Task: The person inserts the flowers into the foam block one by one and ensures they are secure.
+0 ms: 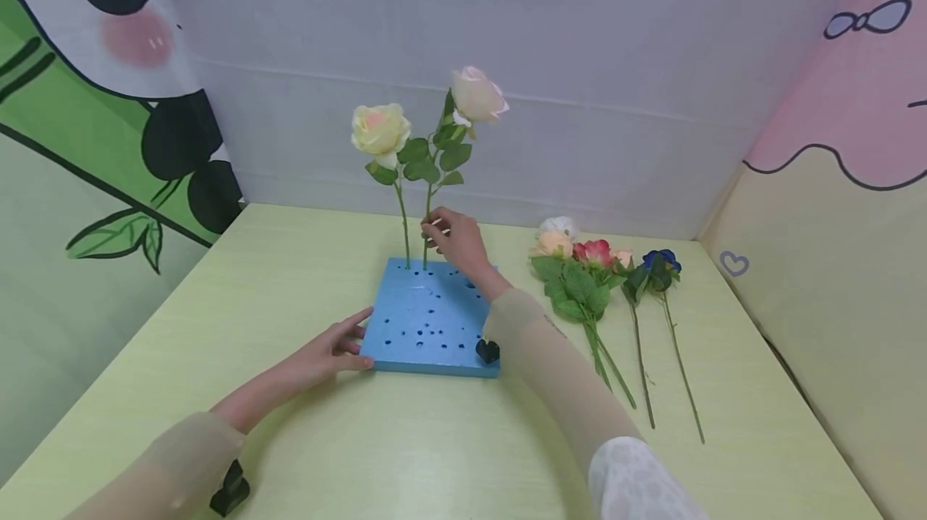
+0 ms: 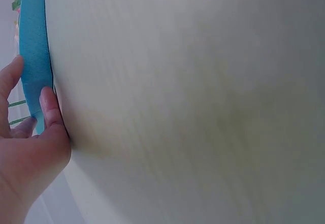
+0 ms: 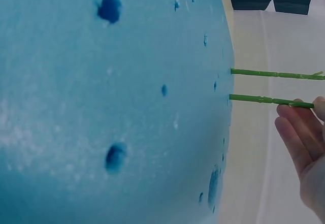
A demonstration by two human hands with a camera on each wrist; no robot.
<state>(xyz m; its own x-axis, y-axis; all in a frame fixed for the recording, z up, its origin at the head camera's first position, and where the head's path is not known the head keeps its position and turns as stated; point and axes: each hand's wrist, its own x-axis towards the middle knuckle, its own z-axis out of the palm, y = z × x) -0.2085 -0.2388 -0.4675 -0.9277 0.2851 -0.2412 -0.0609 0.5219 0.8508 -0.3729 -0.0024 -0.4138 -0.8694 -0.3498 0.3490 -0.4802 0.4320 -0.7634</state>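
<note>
A blue foam block (image 1: 427, 311) dotted with holes lies on the table. Two artificial roses stand upright at its back edge: a pale yellow rose (image 1: 381, 130) and, to its right, a taller pale pink rose (image 1: 478, 95). My right hand (image 1: 459, 242) pinches the pink rose's green stem (image 3: 254, 98) between thumb and fingers, a little above the block. The stem's lower end meets the block; how deep it sits is hidden. My left hand (image 1: 336, 355) rests against the block's left side, with the thumb (image 2: 51, 107) and fingers touching its edge.
On the right of the table lies a bunch of roses with a red bloom (image 1: 594, 252), peach and white ones. Beside it lie a dark blue rose (image 1: 662, 264) and another dark stem (image 1: 642, 367). A pale cloth wall (image 1: 579, 101) stands behind the table.
</note>
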